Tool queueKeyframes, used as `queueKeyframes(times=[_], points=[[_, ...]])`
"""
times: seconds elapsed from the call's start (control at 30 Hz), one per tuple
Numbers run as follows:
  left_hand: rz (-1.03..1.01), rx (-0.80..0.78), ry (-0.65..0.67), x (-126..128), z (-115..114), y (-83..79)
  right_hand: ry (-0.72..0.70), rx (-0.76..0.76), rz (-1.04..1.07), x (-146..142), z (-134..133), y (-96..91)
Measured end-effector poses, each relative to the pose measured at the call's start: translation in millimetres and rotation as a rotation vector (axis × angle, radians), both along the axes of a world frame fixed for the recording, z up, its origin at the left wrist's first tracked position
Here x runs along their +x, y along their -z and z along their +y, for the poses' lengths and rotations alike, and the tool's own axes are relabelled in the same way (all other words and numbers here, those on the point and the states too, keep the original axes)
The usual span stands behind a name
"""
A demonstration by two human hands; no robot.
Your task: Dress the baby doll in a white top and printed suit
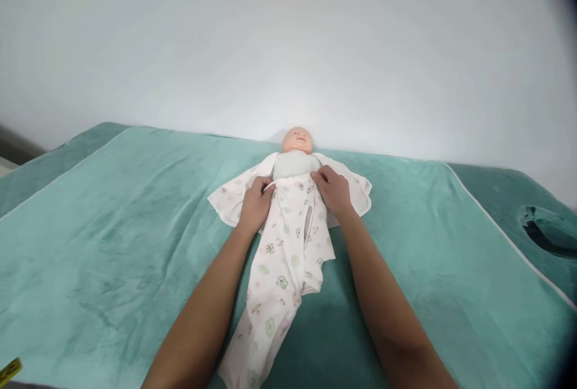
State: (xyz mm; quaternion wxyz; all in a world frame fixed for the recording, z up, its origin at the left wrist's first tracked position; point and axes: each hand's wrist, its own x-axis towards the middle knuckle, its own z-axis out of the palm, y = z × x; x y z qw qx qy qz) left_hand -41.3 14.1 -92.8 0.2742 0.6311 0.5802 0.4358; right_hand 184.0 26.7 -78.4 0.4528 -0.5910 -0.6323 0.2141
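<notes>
A baby doll point(297, 139) lies face up at the far edge of the bed, its head toward the wall and its torso point(295, 164) pale grey. White printed baby pants point(288, 245) lie over its lower body, one leg stretched toward me and the other bunched shorter on the right. My left hand point(256, 201) pinches the left end of the waistband. At the right end, my right hand point(332, 187) has its fingers closed on the same waistband. Beneath, a matching printed baby top point(232, 196) spreads open to both sides. The doll's legs are hidden.
A green plush cover point(121, 238) with pale seams and some creases spreads over the bed. A white wall point(288, 40) rises right behind the doll's head. Far right lies a clear object with a dark band point(550, 231). A yellow strip point(9, 371) shows at lower left.
</notes>
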Motion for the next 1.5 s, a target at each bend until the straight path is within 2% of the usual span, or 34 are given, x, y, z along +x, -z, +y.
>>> queueKeyframes(times=[0.17, 0.4, 0.5, 0.57, 0.7, 0.8, 0.9, 1.07, 1.23, 1.33, 1.5], points=[[-0.026, 0.005, -0.034, -1, 2, 0.7, -0.037, 0.025, 0.269, -3, -2, 21.6], [-0.143, -0.179, 0.020, -9, -9, -13.1, -0.067, -0.015, 0.357, -1, -18, 18.3], [-0.224, -0.282, 0.166, -20, -12, -20.5, -0.052, -0.070, 0.357, 12, -27, 27.6], [-0.252, -0.360, 0.304, -30, -13, -23.1, -0.106, -0.169, 0.389, 25, -33, 33.9], [-0.284, -0.472, 0.506, -44, -16, -23.0, -0.353, -0.404, 0.471, 48, -38, 32.6], [-0.303, -0.504, 0.579, -43, -18, -21.9, -0.495, -0.513, 0.473, 52, -40, 23.2], [-0.339, -0.437, 0.502, -34, -18, -19.1, -0.490, -0.487, 0.563, 46, -40, 17.8], [-0.445, -0.338, 0.300, -19, -15, -3.8, -0.339, -0.415, 0.816, 32, -39, 22.1], [-0.458, -0.348, 0.163, -10, -12, 7.9, -0.295, -0.344, 0.846, 27, -36, 30.4], [-0.499, -0.369, 0.209, -9, -15, 0.4, -0.286, -0.338, 0.811, 30, -34, 33.7], [-0.620, -0.437, 0.429, -20, -16, -13.2, -0.256, -0.340, 0.690, 40, -33, 32.8]])
